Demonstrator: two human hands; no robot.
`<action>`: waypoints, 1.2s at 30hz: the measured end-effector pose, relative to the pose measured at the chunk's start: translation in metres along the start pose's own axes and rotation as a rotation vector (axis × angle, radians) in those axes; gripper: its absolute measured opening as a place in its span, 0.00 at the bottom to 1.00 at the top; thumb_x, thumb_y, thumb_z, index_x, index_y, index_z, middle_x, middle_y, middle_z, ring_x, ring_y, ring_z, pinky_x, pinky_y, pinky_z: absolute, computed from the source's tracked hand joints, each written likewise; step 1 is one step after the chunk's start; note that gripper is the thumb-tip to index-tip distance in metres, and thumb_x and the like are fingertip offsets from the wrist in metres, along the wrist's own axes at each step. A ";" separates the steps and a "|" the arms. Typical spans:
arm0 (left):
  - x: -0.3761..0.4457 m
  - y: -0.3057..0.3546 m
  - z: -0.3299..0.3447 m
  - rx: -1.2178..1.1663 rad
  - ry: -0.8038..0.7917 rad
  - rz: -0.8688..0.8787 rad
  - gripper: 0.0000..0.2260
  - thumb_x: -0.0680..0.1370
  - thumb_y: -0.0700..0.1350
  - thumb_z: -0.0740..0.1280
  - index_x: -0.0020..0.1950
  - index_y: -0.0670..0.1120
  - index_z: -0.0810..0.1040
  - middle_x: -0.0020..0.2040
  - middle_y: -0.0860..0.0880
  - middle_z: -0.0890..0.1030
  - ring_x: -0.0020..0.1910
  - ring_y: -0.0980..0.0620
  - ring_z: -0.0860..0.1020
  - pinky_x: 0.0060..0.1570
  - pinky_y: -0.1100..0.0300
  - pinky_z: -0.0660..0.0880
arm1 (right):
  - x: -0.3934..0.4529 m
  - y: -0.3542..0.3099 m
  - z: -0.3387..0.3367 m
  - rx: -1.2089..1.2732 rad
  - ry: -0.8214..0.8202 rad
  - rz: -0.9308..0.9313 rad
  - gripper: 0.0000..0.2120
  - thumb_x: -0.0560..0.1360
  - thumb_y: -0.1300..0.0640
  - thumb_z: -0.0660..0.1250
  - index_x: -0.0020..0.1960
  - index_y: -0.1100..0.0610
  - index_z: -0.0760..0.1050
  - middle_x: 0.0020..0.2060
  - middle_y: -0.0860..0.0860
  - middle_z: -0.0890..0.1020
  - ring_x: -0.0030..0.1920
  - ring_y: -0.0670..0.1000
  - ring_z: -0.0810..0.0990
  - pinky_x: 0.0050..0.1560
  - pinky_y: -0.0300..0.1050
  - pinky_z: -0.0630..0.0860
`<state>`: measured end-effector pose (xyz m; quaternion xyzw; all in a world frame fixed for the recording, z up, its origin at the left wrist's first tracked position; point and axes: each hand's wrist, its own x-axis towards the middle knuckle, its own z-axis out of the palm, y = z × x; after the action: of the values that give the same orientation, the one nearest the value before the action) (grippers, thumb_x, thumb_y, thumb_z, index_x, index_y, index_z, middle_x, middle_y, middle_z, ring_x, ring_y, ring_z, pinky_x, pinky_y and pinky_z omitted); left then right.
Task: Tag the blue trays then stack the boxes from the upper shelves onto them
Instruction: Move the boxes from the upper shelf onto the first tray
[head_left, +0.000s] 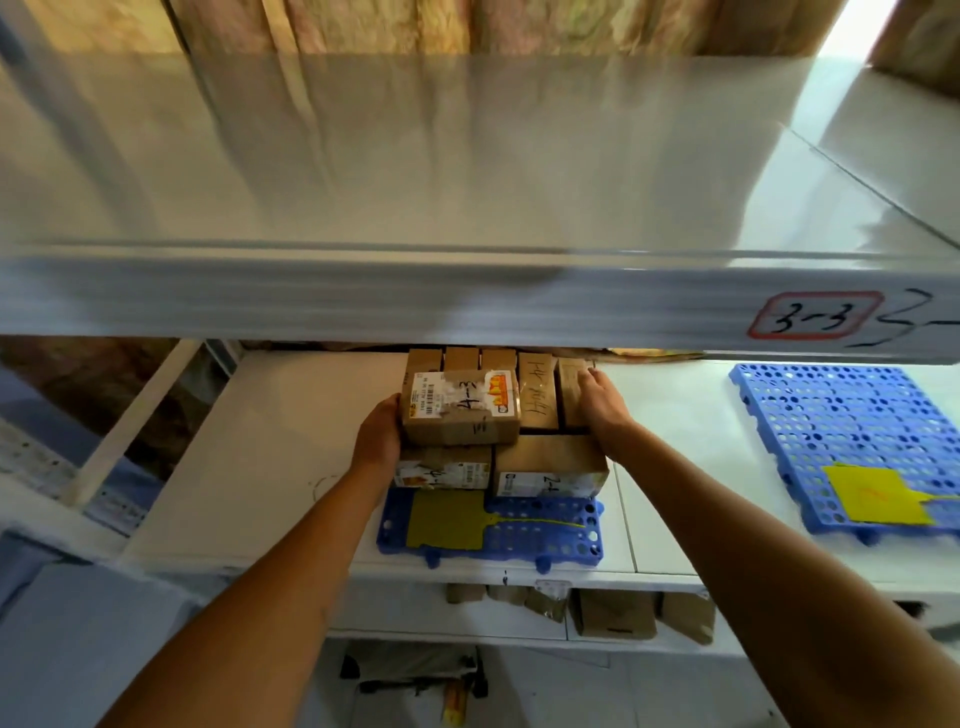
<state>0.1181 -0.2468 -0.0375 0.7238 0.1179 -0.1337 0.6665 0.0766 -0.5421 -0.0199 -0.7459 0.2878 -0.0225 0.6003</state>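
Note:
A blue perforated tray (545, 530) with a yellow tag (444, 519) lies on the middle shelf and carries a stack of brown cardboard boxes (550, 462). My left hand (379, 431) grips the left end of the top front box (460, 410), which bears a white label and handwriting. My right hand (602, 410) presses against the right side of a small box (571, 387) in the back row. A second blue tray (852, 441) with a yellow tag (872, 493) lies to the right and bears no boxes.
The upper shelf (467, 156) spans the view above, its front edge marked "3-3" (813, 317). More cardboard boxes (613, 613) sit on the shelf below. A slanted white brace (135, 415) runs at the left. Tools lie on the floor (452, 691).

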 end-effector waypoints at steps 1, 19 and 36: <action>0.001 -0.001 0.000 -0.012 -0.001 0.001 0.19 0.79 0.55 0.57 0.52 0.50 0.86 0.51 0.44 0.87 0.52 0.42 0.84 0.59 0.42 0.79 | -0.003 0.002 0.001 0.045 -0.008 -0.004 0.22 0.87 0.45 0.51 0.73 0.55 0.70 0.63 0.55 0.78 0.58 0.53 0.79 0.62 0.55 0.77; -0.028 -0.053 -0.036 0.020 0.017 -0.239 0.14 0.84 0.45 0.57 0.44 0.47 0.80 0.50 0.42 0.82 0.54 0.41 0.80 0.65 0.42 0.75 | -0.089 0.097 -0.036 0.047 -0.029 0.151 0.06 0.79 0.57 0.72 0.49 0.58 0.87 0.44 0.58 0.88 0.44 0.54 0.84 0.42 0.44 0.84; -0.046 -0.054 -0.021 -0.009 -0.034 -0.245 0.14 0.85 0.45 0.55 0.53 0.45 0.80 0.52 0.45 0.82 0.49 0.47 0.80 0.47 0.53 0.77 | -0.103 0.094 -0.055 0.041 0.032 0.161 0.08 0.81 0.61 0.69 0.53 0.63 0.86 0.50 0.62 0.86 0.56 0.63 0.84 0.59 0.59 0.83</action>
<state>0.0566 -0.2206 -0.0705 0.6988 0.1946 -0.2257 0.6502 -0.0678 -0.5550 -0.0582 -0.7075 0.3560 0.0083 0.6105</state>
